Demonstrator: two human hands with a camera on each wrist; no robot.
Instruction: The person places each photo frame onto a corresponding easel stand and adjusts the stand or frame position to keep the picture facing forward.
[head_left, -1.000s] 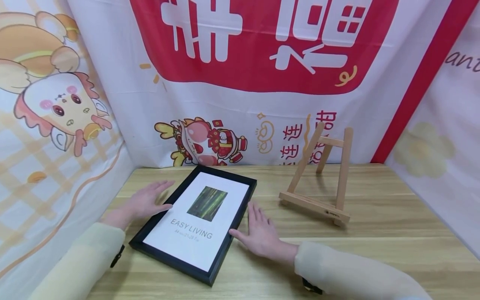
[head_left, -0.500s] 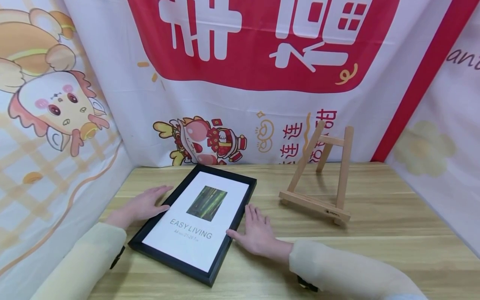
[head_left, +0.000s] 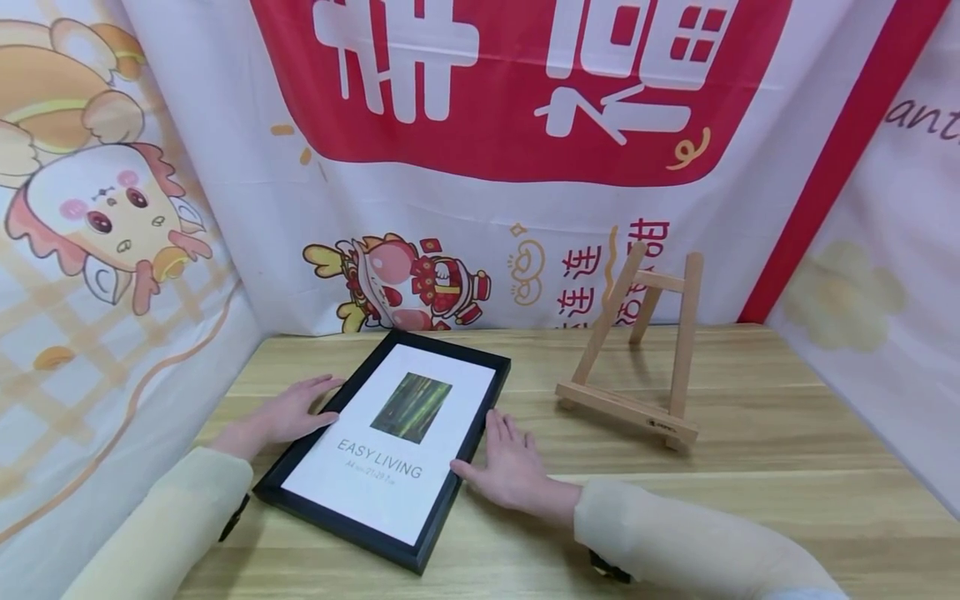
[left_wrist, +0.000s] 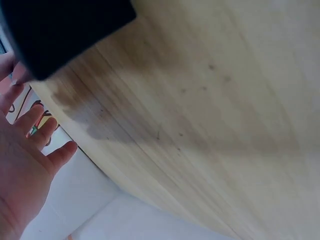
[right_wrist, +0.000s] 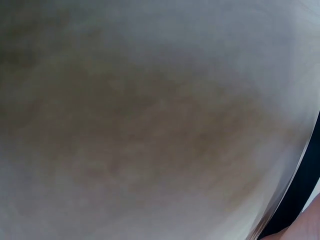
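Head view shows left hand [head_left: 288,414] and right hand [head_left: 513,473], fingers straight, thumbs spread, slightly farther down the picture frame [head_left: 386,446] than a second ago.

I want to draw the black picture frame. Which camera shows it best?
The head view: there the black picture frame shows nearly whole. The left wrist view has only one corner, the right wrist view a dark strip.

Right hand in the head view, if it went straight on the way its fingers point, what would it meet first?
Most likely the right border of the black picture frame; the fingertips of the right hand lie right at it, though actual contact is hard to judge.
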